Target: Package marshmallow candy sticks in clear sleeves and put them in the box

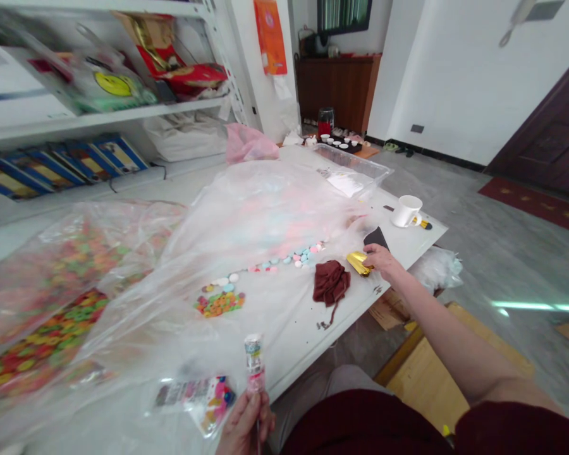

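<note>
My left hand point(249, 417) is closed around the lower end of a slim clear-wrapped candy packet point(255, 354) with a printed top and pink lower part; a thin stick shows below my fingers. Flat to its left lies a printed clear candy bag point(199, 398) with colourful pieces. Across the table, my right hand point(382, 260) has its fingertips pinched at the right end of a bundle of shiny gold twist ties point(359, 263). Beside the bundle are a crumpled dark red cloth pouch point(330, 282) with a cord and a dark flat piece point(375, 237).
Large clear plastic bags cover the left of the table, with ring-shaped candies point(42, 335) and pastel candies point(303, 254) showing. A white mug point(408, 210) stands near the right corner. Behind are a clear plastic tray point(379, 172) and a shelf point(123, 109).
</note>
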Demonstrator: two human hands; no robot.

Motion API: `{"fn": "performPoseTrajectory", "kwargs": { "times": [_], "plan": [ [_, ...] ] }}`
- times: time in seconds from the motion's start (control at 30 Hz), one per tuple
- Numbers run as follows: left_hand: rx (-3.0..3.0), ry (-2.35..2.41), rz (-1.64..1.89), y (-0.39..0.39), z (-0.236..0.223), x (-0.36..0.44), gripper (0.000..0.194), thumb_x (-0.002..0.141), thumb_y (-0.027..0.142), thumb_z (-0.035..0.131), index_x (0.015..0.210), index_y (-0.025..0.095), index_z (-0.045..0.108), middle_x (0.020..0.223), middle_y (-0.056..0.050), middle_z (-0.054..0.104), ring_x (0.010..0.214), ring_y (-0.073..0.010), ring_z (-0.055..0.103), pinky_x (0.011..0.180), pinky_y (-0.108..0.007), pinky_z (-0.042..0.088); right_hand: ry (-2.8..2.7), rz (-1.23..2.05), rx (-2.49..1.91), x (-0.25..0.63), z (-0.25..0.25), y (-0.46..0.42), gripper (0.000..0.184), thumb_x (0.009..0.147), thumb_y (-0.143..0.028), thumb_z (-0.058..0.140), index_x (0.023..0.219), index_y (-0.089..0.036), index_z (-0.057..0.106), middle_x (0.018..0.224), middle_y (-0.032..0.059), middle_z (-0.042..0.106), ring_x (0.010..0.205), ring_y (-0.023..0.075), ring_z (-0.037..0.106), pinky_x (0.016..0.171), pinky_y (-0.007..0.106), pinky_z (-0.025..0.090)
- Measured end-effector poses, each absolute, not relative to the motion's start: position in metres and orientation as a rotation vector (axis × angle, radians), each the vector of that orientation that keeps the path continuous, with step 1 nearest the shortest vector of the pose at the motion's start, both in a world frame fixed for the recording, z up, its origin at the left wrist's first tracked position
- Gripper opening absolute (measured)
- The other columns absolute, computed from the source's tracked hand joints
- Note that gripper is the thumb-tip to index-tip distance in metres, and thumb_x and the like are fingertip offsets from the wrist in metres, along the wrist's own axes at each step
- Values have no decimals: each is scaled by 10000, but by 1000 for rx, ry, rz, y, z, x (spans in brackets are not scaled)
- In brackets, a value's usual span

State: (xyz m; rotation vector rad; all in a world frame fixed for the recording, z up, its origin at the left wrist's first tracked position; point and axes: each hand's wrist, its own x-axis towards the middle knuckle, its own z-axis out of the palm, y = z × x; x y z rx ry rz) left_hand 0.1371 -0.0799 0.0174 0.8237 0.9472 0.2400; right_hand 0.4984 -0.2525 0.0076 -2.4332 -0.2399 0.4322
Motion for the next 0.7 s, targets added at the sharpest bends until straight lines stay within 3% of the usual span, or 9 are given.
{"fn": "performPoseTrajectory", "kwargs": {
  "times": [0.1,0.17,0.23,0.33,0.43,0.53,0.6,0.7],
  "plan": [
    [628,861,260,-73,18,136,322,547,356,817,639,150,587,706,-3,577,590,-115,517,585,-280,481,-225,537,-2307,477,24,-277,493,650,-111,503,1143,-107,509,941,87,666,760,172,645,576,234,496],
    [544,822,233,-69,19,137,299,549,323,822,627,141,598,934,-64,637,794,-192,594,701,-353,519,-256,660,-2166,455,37,-286,475,610,-103,515,1083,-131,539,880,67,671,743,176,643,600,251,503],
    [509,754,209,-70,22,139,268,595,315,799,617,132,604,1147,-111,601,1006,-268,572,821,-424,505,-321,878,-1919,429,51,-283,463,575,-110,531,1037,-145,551,865,61,670,736,182,637,625,273,503],
    [490,582,183,-73,28,140,238,659,313,758,629,124,617,1272,-132,536,1178,-327,479,932,-474,447,-527,1168,-1687,382,66,-250,417,572,-138,545,987,-159,569,866,41,666,738,166,618,649,265,482],
    [490,490,158,-74,29,133,188,706,288,721,688,123,634,1196,-126,582,1107,-308,539,921,-473,454,-846,1359,-1589,331,68,-192,368,566,-119,548,928,-166,595,828,1,651,723,136,583,646,230,452],
    [537,557,224,-68,23,112,187,728,256,702,863,135,656,944,-88,652,844,-232,632,748,-408,536,-1136,1459,-1503,282,63,-134,334,573,-99,526,889,-162,615,807,-8,639,733,132,573,658,230,445],
    [546,631,343,-62,18,90,237,742,248,688,951,144,645,878,-63,650,761,-201,632,659,-353,550,-1283,1412,-1498,259,62,-105,285,590,-119,546,861,-163,622,796,-9,631,740,135,569,670,240,444],
    [482,676,566,-53,11,54,172,755,275,676,848,138,633,896,-62,647,818,-215,633,655,-344,557,-1276,1142,-1531,242,63,-81,245,640,-221,599,879,-179,627,834,0,622,774,144,556,704,263,443]
  ]
}}
